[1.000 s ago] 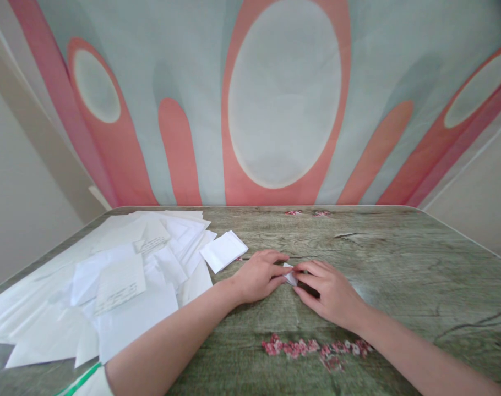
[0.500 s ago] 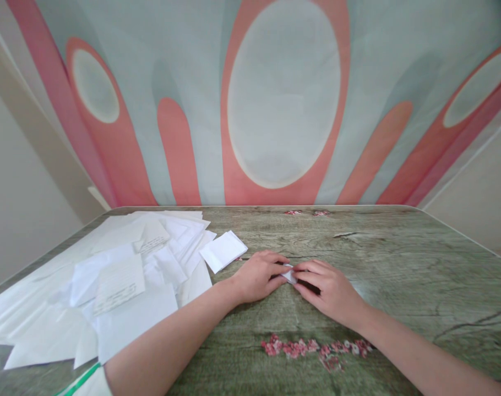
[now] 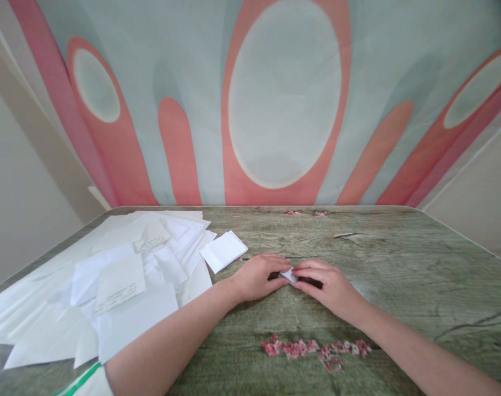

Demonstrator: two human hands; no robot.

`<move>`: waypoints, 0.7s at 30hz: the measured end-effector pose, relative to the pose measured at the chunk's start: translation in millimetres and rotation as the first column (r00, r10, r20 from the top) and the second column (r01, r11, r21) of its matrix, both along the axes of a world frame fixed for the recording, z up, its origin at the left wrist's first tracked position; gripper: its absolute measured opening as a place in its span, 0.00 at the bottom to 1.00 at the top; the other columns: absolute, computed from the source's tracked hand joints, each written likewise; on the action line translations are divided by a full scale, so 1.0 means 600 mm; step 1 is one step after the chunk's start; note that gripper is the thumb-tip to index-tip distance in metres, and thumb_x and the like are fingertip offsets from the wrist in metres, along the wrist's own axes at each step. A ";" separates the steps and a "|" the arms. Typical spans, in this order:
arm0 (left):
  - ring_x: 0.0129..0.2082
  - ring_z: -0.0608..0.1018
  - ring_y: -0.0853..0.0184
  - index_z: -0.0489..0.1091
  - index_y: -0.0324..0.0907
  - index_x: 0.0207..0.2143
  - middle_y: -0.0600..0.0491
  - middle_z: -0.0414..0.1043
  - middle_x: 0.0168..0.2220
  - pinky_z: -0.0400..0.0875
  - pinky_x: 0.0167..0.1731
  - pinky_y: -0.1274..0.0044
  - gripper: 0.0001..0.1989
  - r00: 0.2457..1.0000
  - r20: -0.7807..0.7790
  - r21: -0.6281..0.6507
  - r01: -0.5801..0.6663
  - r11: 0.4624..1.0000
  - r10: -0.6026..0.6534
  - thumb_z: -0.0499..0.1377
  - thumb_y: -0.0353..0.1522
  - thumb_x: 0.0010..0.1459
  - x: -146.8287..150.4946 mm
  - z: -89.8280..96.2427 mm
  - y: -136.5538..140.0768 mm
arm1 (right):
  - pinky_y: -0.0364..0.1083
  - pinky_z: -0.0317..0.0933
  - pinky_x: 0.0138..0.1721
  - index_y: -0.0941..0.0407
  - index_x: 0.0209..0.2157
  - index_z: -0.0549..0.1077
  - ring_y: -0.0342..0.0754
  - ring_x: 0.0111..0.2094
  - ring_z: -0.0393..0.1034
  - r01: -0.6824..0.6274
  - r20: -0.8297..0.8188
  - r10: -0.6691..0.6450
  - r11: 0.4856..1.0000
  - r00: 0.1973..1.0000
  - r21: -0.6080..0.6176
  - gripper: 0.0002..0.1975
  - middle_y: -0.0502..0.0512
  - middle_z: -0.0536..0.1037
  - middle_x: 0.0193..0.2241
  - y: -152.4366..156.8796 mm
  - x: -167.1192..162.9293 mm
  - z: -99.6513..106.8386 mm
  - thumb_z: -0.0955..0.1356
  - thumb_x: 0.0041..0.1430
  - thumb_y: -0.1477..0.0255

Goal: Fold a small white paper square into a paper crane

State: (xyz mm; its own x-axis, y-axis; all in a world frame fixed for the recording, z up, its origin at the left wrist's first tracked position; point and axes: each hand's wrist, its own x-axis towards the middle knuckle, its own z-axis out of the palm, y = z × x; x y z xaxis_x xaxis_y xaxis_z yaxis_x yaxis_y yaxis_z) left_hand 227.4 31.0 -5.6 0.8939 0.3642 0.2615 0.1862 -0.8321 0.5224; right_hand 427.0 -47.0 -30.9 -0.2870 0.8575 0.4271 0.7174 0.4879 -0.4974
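Fingers [image 3: 307, 273] of left hand [image 3: 254, 279] and right hand [image 3: 335, 289] pinch a small folded paper [image 3: 289, 275], far corner newly covered: likely pressing a crease.

Soft, diffuse light; faint sheen on tabletop [image 3: 419, 264]; edge distortion

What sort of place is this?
Probably an indoor tabletop workspace; whether home or classroom, I can't tell. A wood-grain table stands before a pink and grey-blue patterned backdrop, a pile of white papers lies on the left, and the left hand and right hand hold a small white paper.
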 end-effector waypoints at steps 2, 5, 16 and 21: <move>0.51 0.70 0.65 0.69 0.43 0.46 0.50 0.71 0.48 0.58 0.53 0.74 0.14 1.000 0.003 -0.005 0.002 1.000 -0.002 0.55 0.32 0.57 0.000 0.000 0.000 | 0.48 0.65 0.41 0.52 0.39 0.76 0.48 0.39 0.70 0.010 -0.017 -0.010 1.000 1.000 -0.011 0.09 0.54 0.76 0.37 -0.001 -0.001 0.001 0.67 0.56 0.69; 0.50 0.70 0.65 0.69 0.43 0.46 0.50 0.71 0.48 0.59 0.53 0.74 0.14 1.000 0.008 -0.005 -0.003 1.000 0.003 0.55 0.32 0.57 0.000 0.001 0.000 | 0.48 0.65 0.42 0.53 0.40 0.75 0.48 0.39 0.70 0.017 0.000 -0.017 1.000 1.000 0.021 0.09 0.54 0.76 0.37 -0.003 -0.002 0.001 0.65 0.58 0.70; 0.47 0.72 0.64 0.66 0.41 0.49 0.50 0.71 0.46 0.63 0.49 0.75 0.18 0.997 0.028 -0.054 -0.069 0.996 0.071 0.56 0.31 0.56 0.002 0.004 -0.004 | 0.51 0.66 0.44 0.58 0.47 0.69 0.51 0.42 0.70 -0.065 0.320 -0.034 0.953 0.947 0.295 0.14 0.59 0.75 0.41 -0.001 -0.007 -0.007 0.60 0.61 0.76; 0.47 0.72 0.64 0.66 0.43 0.50 0.50 0.71 0.47 0.63 0.49 0.74 0.18 0.996 0.013 -0.069 -0.090 0.994 0.091 0.56 0.32 0.55 0.001 0.004 -0.005 | 0.51 0.66 0.43 0.57 0.44 0.70 0.51 0.40 0.70 -0.045 0.314 -0.040 0.965 0.949 0.259 0.13 0.59 0.75 0.40 -0.001 -0.015 -0.002 0.60 0.61 0.76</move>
